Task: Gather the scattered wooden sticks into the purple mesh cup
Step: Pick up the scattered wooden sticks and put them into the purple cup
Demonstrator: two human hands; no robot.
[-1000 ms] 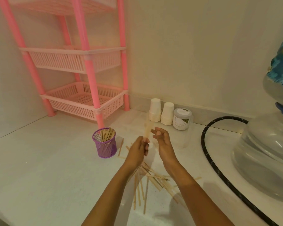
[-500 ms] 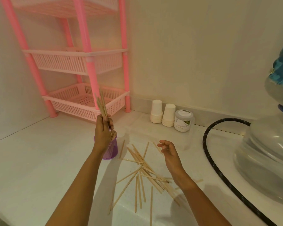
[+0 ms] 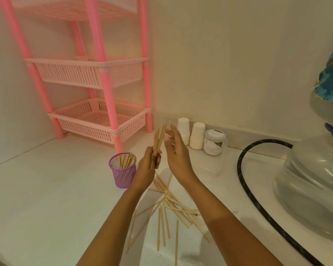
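Observation:
The purple mesh cup (image 3: 122,174) stands on the white counter, with several wooden sticks upright inside it. My left hand (image 3: 148,167) is just right of the cup, shut on a small bundle of wooden sticks (image 3: 159,138) that points upward. My right hand (image 3: 178,152) is raised close beside that bundle, fingers spread and blurred, holding nothing that I can see. Several more scattered sticks (image 3: 171,210) lie crossed on the counter below and between my forearms.
A pink three-tier basket rack (image 3: 102,120) stands behind the cup in the corner. Two stacks of white paper cups (image 3: 190,134) and a lidded jar (image 3: 213,142) line the back wall. A black hose (image 3: 244,181) and a large clear water bottle (image 3: 315,179) fill the right side.
My left hand has moved from above the cup to its right and still grips sticks. My right hand has risen from low over the counter up beside the bundle.

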